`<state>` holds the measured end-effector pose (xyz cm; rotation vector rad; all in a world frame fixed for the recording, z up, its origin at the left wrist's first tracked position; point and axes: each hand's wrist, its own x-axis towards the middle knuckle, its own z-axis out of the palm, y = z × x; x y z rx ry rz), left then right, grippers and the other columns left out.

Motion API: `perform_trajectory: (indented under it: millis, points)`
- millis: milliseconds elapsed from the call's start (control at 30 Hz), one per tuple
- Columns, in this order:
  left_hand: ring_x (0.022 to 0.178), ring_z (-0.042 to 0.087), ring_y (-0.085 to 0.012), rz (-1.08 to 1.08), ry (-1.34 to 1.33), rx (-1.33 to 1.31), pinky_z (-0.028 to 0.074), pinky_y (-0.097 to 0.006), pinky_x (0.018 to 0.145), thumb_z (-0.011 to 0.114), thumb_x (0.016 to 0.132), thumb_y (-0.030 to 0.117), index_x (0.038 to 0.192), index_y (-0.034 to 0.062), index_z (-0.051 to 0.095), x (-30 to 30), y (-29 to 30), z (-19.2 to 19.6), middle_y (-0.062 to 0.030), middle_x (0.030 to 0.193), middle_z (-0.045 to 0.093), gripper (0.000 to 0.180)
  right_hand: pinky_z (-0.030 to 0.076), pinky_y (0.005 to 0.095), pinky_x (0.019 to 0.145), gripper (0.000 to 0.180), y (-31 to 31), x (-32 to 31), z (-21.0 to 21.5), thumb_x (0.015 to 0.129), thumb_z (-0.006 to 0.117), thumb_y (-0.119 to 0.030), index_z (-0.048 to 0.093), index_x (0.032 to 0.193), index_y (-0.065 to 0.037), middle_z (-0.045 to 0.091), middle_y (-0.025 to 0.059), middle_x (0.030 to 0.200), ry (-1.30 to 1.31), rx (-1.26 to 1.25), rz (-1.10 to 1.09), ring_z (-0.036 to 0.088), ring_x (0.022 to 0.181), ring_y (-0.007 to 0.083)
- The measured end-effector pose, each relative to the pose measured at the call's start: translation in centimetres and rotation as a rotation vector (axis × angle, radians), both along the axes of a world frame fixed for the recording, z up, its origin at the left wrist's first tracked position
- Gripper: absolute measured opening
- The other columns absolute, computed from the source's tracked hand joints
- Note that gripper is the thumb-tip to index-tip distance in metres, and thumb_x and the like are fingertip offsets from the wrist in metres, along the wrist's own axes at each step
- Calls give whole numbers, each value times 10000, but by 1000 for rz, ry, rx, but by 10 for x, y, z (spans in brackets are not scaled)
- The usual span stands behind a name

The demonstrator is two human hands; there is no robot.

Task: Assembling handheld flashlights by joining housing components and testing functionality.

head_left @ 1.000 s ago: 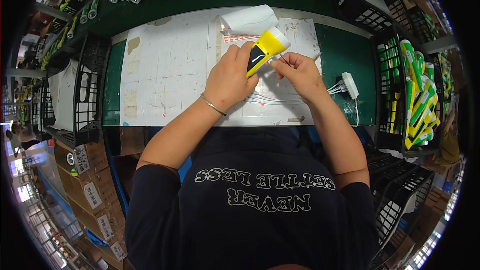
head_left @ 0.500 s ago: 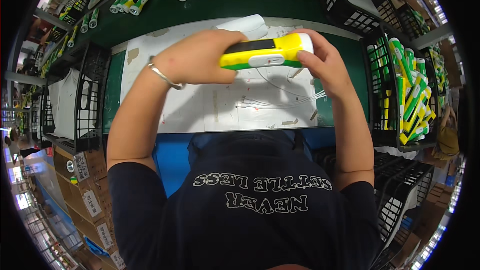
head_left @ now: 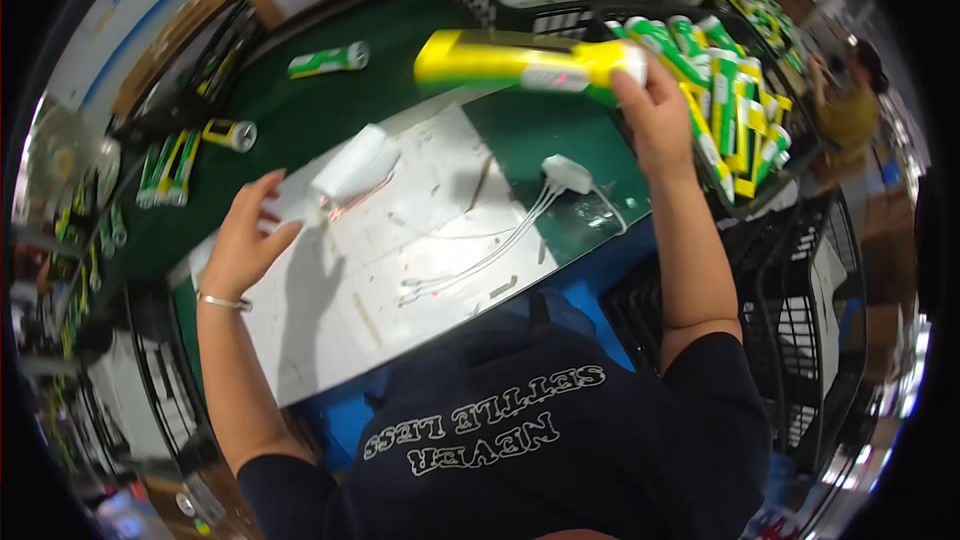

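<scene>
A yellow and green flashlight (head_left: 490, 62) is held up by its white head end in my right hand (head_left: 655, 120), the fingers wrapped round it. A small red light glows on its grey switch panel, and motion blurs its body. My left hand (head_left: 243, 238) is empty above the left side of the white work sheet (head_left: 400, 230), fingers apart. Between my hands lies a white roll (head_left: 357, 162). White charging cables (head_left: 500, 245) run across the sheet to a white plug block (head_left: 567, 174) on the green table.
At the right, a black crate (head_left: 800, 155) is heaped with green, yellow and white flashlights (head_left: 735, 105). One flashlight (head_left: 328, 61) lies on the far green tabletop (head_left: 420, 15), with several more (head_left: 168, 168) at the left. A person (head_left: 850, 100) is beyond the crate.
My left hand has let go of the flashlight and moved left. My right hand has carried it toward the crate on the right. The whole view has turned rightward.
</scene>
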<state>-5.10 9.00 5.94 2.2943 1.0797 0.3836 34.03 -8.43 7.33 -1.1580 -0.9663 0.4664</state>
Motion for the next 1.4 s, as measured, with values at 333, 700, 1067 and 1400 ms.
perform_trajectory:
  millis: [333, 700, 1067, 1400]
  points:
    - [1259, 311, -398, 399, 262, 130, 317, -390, 1036, 699, 696, 353, 1341, 84, 362, -42, 173, -116, -269, 1358, 266, 775, 442, 360, 855, 679, -102, 201, -23, 757, 676, -479, 498, 1224, -20, 596, 182, 1107, -855, -654, -1008, 580, 1007, 302]
    - [1104, 490, -419, 570, 278, 161, 416, -410, 971, 761, 650, 294, 1298, 255, 427, 9, 235, -116, -234, 1382, 208, 731, 415, 335, 891, 521, -131, 153, 16, 840, 620, -379, 497, 1238, -67, 575, 145, 1169, -750, -958, -889, 552, 1077, 228]
    - [982, 564, -200, 450, -1047, -154, 423, -363, 918, 663, 788, 61, 1192, 54, 451, 11, 138, -32, -48, 1095, 558, 456, 346, 157, 567, 275, -14, 12, -5, 837, 609, -86, 579, 1107, -42, 608, 13, 982, -570, -294, -288, 490, 732, 34]
    - [700, 542, -197, 271, -1298, -1548, 493, -338, 640, 410, 919, 493, 1102, 86, 473, 94, -44, -74, -70, 852, 544, 451, 399, 224, 514, 282, 11, -113, -28, 748, 679, -138, 607, 1006, -50, 644, 60, 911, -505, -367, 263, 540, 637, 109]
